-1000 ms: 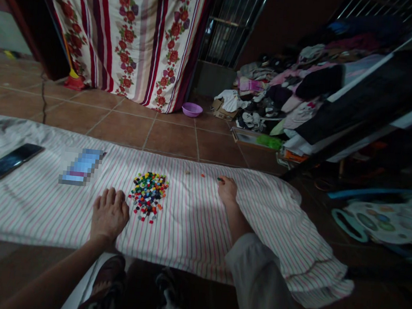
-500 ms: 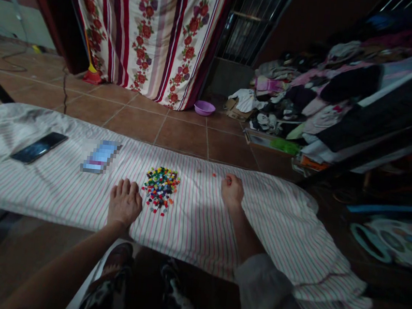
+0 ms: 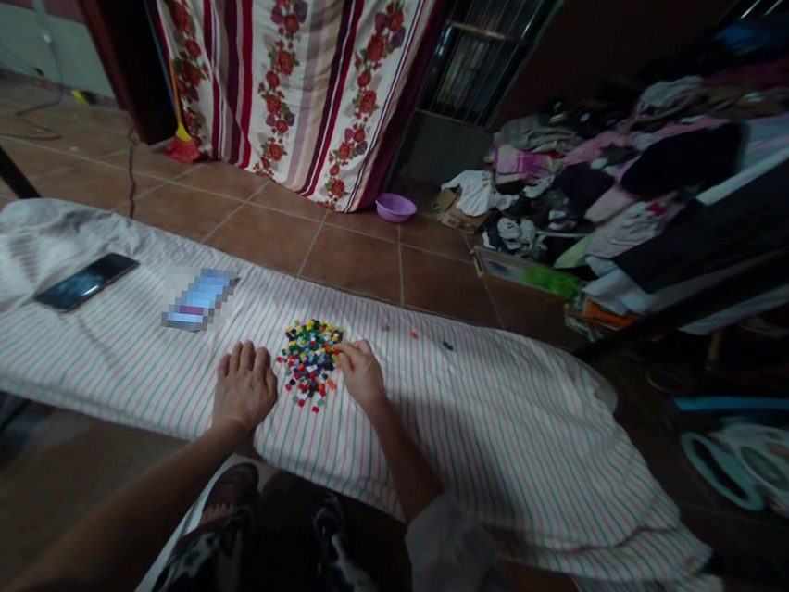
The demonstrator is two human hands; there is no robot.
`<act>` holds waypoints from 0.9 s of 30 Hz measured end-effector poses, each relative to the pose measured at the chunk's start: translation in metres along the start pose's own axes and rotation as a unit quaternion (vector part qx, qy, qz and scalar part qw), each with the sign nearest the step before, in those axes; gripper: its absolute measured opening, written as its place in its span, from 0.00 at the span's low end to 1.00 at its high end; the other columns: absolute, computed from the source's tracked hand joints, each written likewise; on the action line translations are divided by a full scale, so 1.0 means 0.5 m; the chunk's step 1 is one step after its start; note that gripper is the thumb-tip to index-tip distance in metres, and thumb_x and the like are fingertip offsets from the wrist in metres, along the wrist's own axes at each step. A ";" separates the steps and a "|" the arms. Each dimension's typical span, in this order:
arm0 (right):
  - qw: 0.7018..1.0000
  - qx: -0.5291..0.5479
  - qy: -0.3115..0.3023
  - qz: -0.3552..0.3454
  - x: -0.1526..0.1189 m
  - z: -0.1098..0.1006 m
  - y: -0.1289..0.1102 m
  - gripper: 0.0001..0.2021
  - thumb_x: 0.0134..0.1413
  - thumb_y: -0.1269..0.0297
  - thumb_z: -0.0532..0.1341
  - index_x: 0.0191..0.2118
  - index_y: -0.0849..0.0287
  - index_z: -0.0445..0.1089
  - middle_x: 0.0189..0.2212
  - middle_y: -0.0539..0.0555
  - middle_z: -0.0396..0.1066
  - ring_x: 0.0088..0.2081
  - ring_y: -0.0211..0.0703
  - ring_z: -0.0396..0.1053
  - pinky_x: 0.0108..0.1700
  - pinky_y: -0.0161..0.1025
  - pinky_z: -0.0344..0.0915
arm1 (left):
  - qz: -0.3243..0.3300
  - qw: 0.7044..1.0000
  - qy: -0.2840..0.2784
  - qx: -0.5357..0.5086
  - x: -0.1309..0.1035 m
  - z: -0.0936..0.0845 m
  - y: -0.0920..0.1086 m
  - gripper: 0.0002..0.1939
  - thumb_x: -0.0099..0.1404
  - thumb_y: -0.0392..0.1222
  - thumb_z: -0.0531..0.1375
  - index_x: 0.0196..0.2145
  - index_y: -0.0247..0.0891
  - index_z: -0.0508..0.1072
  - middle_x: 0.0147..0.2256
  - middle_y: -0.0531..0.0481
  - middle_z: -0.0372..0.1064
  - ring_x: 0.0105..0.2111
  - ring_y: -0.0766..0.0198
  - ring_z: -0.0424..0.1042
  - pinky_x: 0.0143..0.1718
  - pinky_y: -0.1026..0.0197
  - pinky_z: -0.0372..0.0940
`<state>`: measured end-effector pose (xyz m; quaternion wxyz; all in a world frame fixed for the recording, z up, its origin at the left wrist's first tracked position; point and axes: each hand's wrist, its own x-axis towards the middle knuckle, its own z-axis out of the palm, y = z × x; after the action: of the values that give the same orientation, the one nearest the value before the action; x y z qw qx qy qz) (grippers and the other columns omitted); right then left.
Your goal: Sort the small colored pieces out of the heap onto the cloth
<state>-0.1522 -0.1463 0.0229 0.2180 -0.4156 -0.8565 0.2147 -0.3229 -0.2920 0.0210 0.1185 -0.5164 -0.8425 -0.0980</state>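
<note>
A pile of small multicoloured cubes [image 3: 309, 358] lies on the striped cloth [image 3: 493, 436]. My left hand [image 3: 244, 389] rests flat on the cloth just left of the pile, palm down, holding nothing. At the pile's right edge is my right hand [image 3: 363, 375], its thumb and fingertips brought together against the cubes; whatever is between them is too small to make out. Further right, apart from the pile, lie a brownish piece [image 3: 384, 327], an orange-red piece [image 3: 414, 335] and a dark green piece [image 3: 447, 346].
On the cloth to the left lie a dark phone [image 3: 87, 282] and a phone with a lit, blurred screen [image 3: 200, 299]. Beyond, on the tiled floor, stand a purple basin [image 3: 395, 208] and a red broom head [image 3: 184, 147]. Clothes [image 3: 587, 175] are heaped at the right.
My right hand has moved left from the loose pieces to the pile's right edge. A dark green piece now shows where that hand was. My left hand stays in place.
</note>
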 end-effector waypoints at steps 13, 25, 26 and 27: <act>0.993 -0.093 -0.067 -0.027 -0.018 0.002 0.000 0.22 0.60 0.74 0.51 0.55 0.46 0.69 0.44 0.54 0.65 0.43 0.39 0.68 0.44 0.32 0.66 | -0.006 1.000 0.001 -0.018 -0.001 0.000 -0.001 0.22 0.66 0.41 0.46 0.52 0.31 0.67 0.58 0.32 0.61 0.60 0.44 0.57 0.59 0.44 0.51; 0.995 -0.037 -0.045 -0.075 -0.014 0.006 -0.014 0.24 0.56 0.77 0.53 0.54 0.48 0.70 0.46 0.54 0.64 0.44 0.39 0.67 0.48 0.35 0.67 | -0.009 1.000 -0.003 -0.006 -0.002 0.000 0.000 0.22 0.66 0.42 0.46 0.53 0.32 0.67 0.58 0.34 0.61 0.60 0.44 0.57 0.59 0.45 0.52; 0.995 -0.044 -0.054 -0.069 -0.012 0.006 -0.018 0.23 0.56 0.76 0.54 0.54 0.48 0.71 0.46 0.54 0.64 0.44 0.39 0.67 0.48 0.35 0.67 | -0.009 1.000 -0.003 -0.006 -0.002 0.000 0.000 0.22 0.66 0.42 0.46 0.53 0.32 0.67 0.58 0.34 0.61 0.60 0.45 0.57 0.59 0.45 0.52; 0.995 -0.048 -0.061 -0.062 -0.010 0.005 -0.019 0.22 0.56 0.76 0.54 0.53 0.48 0.71 0.47 0.54 0.65 0.44 0.39 0.67 0.48 0.35 0.67 | -0.010 1.000 -0.002 -0.008 -0.001 0.000 0.000 0.22 0.66 0.42 0.46 0.52 0.33 0.67 0.58 0.34 0.61 0.60 0.45 0.57 0.59 0.45 0.52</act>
<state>-0.1567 -0.1560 0.0249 0.1580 -0.3578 -0.9017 0.1844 -0.3227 -0.2926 0.0207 0.1115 -0.5087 -0.8472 -0.1045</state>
